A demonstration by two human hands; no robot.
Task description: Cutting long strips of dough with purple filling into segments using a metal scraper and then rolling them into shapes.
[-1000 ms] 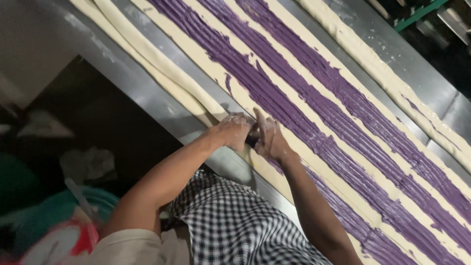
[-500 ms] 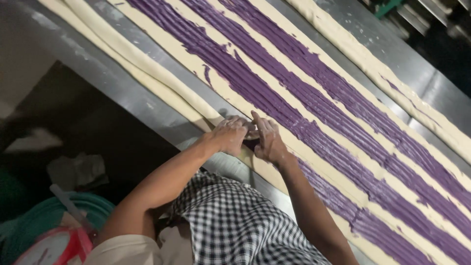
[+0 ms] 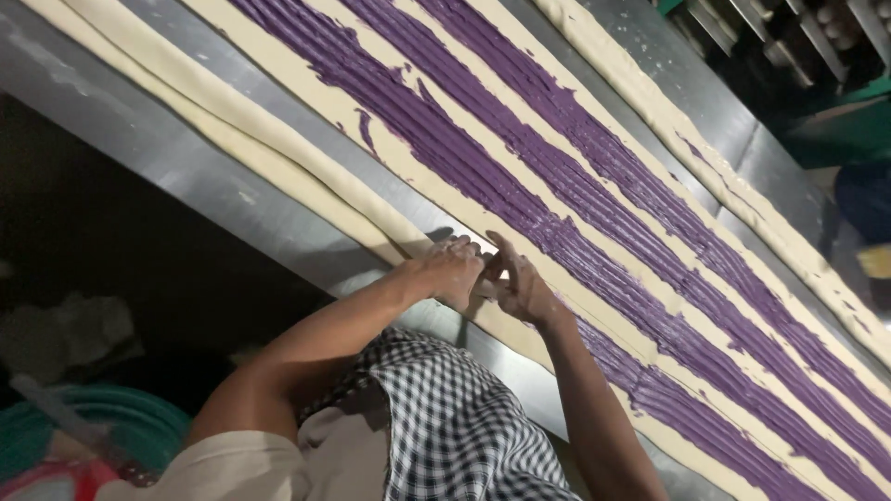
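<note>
Long pale dough strips spread with purple filling run diagonally along a steel table. My left hand and my right hand are pressed together at the near edge of the nearest strip. The fingers of both curl over that dough edge and pinch it. To the left of my hands the dough lies rolled into a plain log. To the right of them the strip lies flat, with its filling showing.
Another rolled dough log lies along the far side of the table. Dark racks stand beyond it. Below the table's near edge are a green basin and crumpled cloth. A checked cloth hangs over my front.
The view has shifted slightly. Both hands stay together at the same place on the dough edge, with small finger movements only.
</note>
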